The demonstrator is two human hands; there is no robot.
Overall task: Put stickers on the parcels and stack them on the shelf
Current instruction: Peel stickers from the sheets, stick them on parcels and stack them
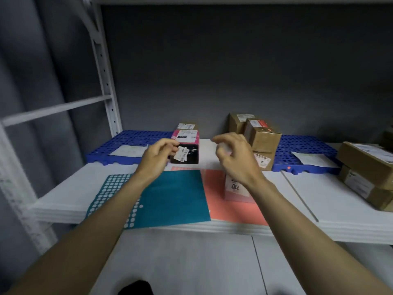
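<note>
Grey wall backed the white shelf point(89, 184); the left hand point(158, 157) pinched a small sticker point(182, 154) against the black-and-pink parcel point(187, 146), a light, stiff box best held by its sides; the right hand point(232, 157) hovered curled, seemingly holding nothing.

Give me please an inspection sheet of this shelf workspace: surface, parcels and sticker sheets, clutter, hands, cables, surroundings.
Surface: white shelf, with blue perforated mats at the back.
Job's things: black and pink parcel; brown parcels stacked behind; pink parcel on the salmon sheet; teal sticker sheet.
Clutter: white papers on the mats.
Hands: left hand pinches a small white piece beside the black parcel; right hand curled, blurred, contents unclear.
Cables: nothing seen.
Surroundings: grey wall, white rack upright.
</note>
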